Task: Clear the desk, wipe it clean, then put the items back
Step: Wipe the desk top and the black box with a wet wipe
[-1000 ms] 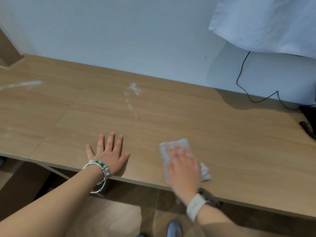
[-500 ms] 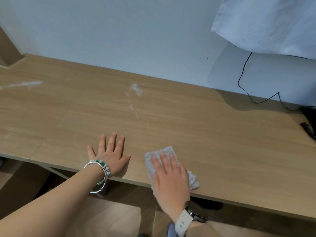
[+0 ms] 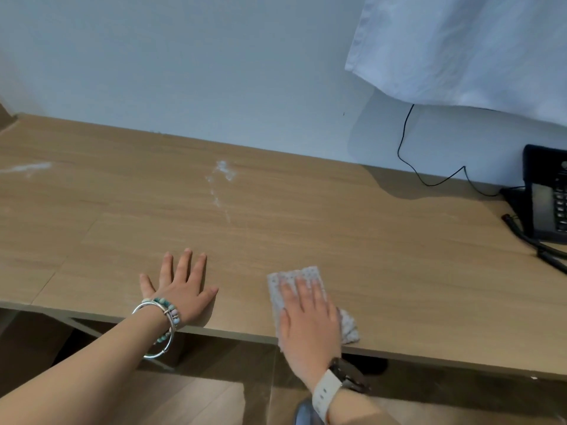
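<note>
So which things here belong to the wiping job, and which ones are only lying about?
For the job: desk; cloth pressed under the right hand; left hand, flat on the desk; white smears further back.
Only lying about: telephone at the desk's right end; white fabric hanging above it.

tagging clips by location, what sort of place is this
Likely a hotel room or office: a long wooden desk against a plain wall, a black corded phone at its right end, and white fabric hanging above it.
</note>
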Available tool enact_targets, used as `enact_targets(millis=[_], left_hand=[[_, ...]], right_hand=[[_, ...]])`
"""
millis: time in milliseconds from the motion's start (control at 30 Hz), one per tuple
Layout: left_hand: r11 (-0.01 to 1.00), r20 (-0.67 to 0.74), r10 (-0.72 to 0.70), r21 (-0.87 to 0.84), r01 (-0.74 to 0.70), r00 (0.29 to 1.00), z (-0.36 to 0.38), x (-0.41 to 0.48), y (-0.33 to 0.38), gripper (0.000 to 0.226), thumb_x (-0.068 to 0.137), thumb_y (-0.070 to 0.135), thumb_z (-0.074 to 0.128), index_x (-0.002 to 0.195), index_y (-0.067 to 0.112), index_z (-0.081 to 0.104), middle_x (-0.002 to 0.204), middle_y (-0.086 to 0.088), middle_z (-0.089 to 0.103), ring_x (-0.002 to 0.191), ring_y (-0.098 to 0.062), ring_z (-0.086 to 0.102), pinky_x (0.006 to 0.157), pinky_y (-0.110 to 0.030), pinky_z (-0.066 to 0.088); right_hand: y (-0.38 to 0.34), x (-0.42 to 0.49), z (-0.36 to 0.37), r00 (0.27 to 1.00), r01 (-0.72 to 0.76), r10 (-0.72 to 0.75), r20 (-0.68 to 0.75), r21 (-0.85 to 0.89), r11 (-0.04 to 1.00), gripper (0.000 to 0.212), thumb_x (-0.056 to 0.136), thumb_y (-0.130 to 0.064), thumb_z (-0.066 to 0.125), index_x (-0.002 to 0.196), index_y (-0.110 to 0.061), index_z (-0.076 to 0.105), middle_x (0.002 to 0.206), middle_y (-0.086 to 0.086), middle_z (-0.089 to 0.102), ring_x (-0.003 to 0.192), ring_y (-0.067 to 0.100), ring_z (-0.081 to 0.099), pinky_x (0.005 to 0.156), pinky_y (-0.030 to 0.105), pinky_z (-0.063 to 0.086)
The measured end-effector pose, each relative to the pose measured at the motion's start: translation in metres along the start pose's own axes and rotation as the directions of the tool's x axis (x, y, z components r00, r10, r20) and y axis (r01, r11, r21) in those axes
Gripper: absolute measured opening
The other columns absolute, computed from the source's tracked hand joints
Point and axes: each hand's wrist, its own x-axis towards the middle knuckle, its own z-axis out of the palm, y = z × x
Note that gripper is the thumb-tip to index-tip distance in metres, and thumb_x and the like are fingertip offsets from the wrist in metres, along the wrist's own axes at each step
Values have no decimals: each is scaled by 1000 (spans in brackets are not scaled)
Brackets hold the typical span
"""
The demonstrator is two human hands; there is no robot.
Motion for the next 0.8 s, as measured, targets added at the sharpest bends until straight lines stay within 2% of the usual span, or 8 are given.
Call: enact_targets(millis=[100, 167, 300, 367, 433, 533, 700, 800], left_hand=[[1000, -8, 1, -8, -1, 1000, -1, -1, 1, 66, 95, 57, 20, 146, 35, -15, 154, 7, -23, 142, -24, -20, 113, -57, 0], [1000, -16, -11, 2, 11, 1000, -2, -3, 1, 66, 95, 57, 20, 147, 35, -15, 155, 7, -22, 143, -23, -19, 113, -56, 1], [999, -91, 7, 49, -2, 996, -5, -9, 25, 64, 96, 53, 22, 148, 32, -8, 156, 6, -19, 144, -23, -15, 114, -56, 4], [990, -137, 123, 93, -111, 983, -7, -10, 56, 62, 97, 49, 23, 149, 30, -5, 156, 4, -20, 143, -22, -17, 113, -56, 2], [969, -160, 237, 104, -222, 958, -7, -7, 93, 60, 98, 45, 25, 149, 30, -2, 156, 6, -19, 143, -20, -18, 113, -55, 1], [950, -143, 309, 97, -297, 940, -6, 1, 134, 59, 98, 43, 26, 150, 29, 1, 156, 8, -15, 144, -19, -16, 114, -53, 0], [963, -125, 270, 56, -265, 955, -6, 24, 180, 61, 97, 49, 25, 149, 29, 1, 157, 8, -13, 144, -19, -15, 115, -50, 0], [986, -103, 165, 13, -165, 981, -12, 44, 210, 63, 96, 53, 24, 149, 32, -2, 157, 7, -14, 144, -19, -16, 114, -53, 1]], right_hand=[[0, 2, -4, 976, 204, -204, 78, 0, 979, 64, 86, -47, 3, 146, -39, 22, 156, -11, 19, 144, 17, 19, 112, 39, 15], [46, 15, -8, 998, 37, -33, 59, -58, 998, 61, 89, -49, -4, 149, -37, 4, 158, -11, 3, 146, 14, 3, 116, 37, 8], [101, 22, -24, 920, -390, 388, -56, -28, 920, 51, 101, -39, 14, 150, -28, 15, 158, -4, 13, 145, 21, 15, 114, 41, 20], [74, 14, -18, 973, -223, 225, -47, 35, 974, 58, 98, -41, 6, 144, -23, 36, 152, 2, 33, 137, 26, 35, 107, 47, 34], [59, 9, -10, 997, 72, -72, 31, -5, 997, 74, 83, -48, -7, 148, -30, 25, 156, -7, 19, 144, 21, 20, 112, 44, 22], [103, 18, -29, 994, 22, -22, 106, 5, 1000, 79, 75, -51, -16, 149, -37, 6, 158, -14, 1, 146, 11, -1, 116, 37, 10], [204, 46, -47, 850, -524, 524, -51, 19, 851, 50, 99, -37, 20, 149, -31, 18, 158, -3, 15, 145, 23, 16, 112, 47, 23], [172, 53, -36, 985, -140, 144, -90, 43, 989, 49, 85, -33, 33, 127, -27, 57, 130, 2, 59, 116, 26, 59, 85, 48, 53]])
